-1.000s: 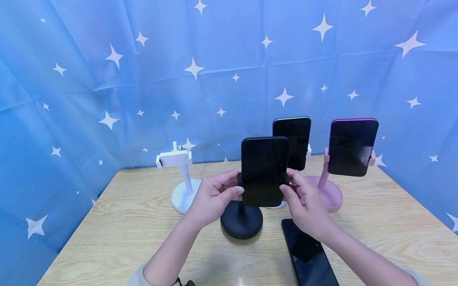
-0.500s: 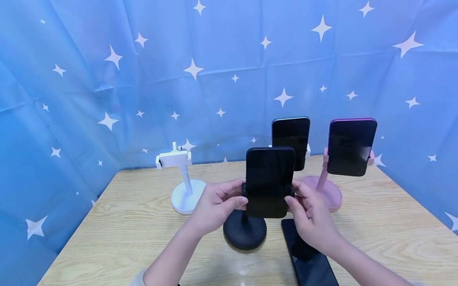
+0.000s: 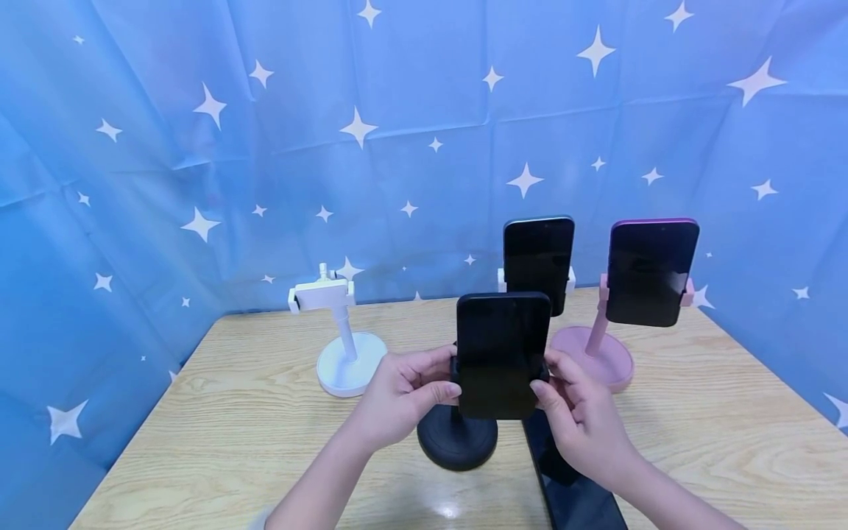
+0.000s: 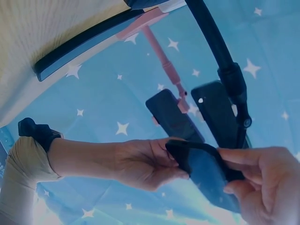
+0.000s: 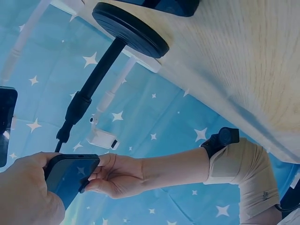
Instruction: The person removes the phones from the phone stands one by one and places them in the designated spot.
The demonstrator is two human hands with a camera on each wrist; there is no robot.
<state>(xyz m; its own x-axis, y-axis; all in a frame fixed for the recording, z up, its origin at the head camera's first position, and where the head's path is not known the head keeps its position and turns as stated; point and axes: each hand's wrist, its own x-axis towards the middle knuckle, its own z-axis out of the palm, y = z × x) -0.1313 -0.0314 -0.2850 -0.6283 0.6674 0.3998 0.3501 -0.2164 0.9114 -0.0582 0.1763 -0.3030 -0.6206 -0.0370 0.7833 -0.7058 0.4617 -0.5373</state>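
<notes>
In the head view, a dark phone (image 3: 503, 338) sits upright in the clamp of a black phone stand (image 3: 457, 444), screen towards me. My left hand (image 3: 400, 397) grips the left side of the clamp at the phone's edge, thumb in front. On the opposite side, my right hand (image 3: 586, 416) grips in the same way. Both wrist views show thumbs at the front of the phone (image 5: 70, 178) and fingers reaching behind it. The clamp itself is mostly hidden by the phone and hands. Beneath my right hand, a larger black phone (image 3: 576, 489) lies flat on the table.
A white phone stand (image 3: 347, 364) with its holder bare stands to the left. Behind, a phone (image 3: 539, 254) rests in a white stand, and another phone (image 3: 652, 272) in a pink stand (image 3: 599, 361). A blue star-patterned curtain (image 3: 411, 169) hangs past the wooden table's (image 3: 252, 442) far edge.
The black stand and its phone have come towards me and slightly to the right, with both hands moving along. The other stands and the flat phone have stayed put.
</notes>
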